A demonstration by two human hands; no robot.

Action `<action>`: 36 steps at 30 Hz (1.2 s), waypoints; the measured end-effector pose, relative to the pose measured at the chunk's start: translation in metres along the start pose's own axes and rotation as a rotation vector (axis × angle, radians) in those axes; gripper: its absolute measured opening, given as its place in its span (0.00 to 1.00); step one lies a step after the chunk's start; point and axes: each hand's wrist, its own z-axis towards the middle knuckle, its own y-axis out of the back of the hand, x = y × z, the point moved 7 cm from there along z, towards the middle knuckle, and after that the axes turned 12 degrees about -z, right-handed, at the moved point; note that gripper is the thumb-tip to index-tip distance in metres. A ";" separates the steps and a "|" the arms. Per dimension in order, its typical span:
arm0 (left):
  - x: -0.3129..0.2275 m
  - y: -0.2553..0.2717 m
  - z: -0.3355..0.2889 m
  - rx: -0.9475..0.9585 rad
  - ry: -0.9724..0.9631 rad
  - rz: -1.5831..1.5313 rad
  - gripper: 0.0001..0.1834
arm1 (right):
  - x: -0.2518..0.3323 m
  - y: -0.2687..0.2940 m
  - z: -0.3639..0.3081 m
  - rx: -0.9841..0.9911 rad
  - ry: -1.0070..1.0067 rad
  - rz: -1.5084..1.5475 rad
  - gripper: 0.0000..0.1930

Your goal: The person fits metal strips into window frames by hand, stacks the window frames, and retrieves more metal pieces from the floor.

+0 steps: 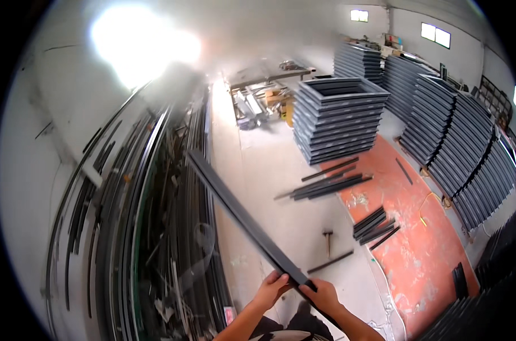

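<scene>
A long dark grey frame profile bar slants from the upper left down to my hands, its far end raised near the stacked bars on the left. My left hand is closed around it from the left side, thumb on top. Close to the near end, my right hand grips it from the right, thumb pressed on the upper face. A dark strip continues below my right hand; whether it belongs to the same bar I cannot tell.
Long bars lie along the left wall. A hammer and short bars lie on the floor ahead, partly on a red mat. Stacked grey frames stand farther off, with more frame stacks along the right.
</scene>
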 end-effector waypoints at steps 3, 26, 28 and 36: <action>-0.052 0.025 0.046 -0.110 -0.129 -0.026 0.22 | 0.008 0.011 0.069 0.030 0.058 -0.065 0.25; -0.594 0.134 0.472 -0.269 -0.705 0.390 0.06 | 0.064 0.046 0.566 -0.528 0.101 -0.667 0.17; -0.588 0.120 0.532 -0.208 -0.577 0.561 0.07 | 0.069 0.051 0.617 -0.506 0.215 -0.731 0.16; -0.578 0.110 0.741 0.056 -0.108 0.989 0.16 | 0.098 0.129 0.849 -0.697 0.518 -0.741 0.11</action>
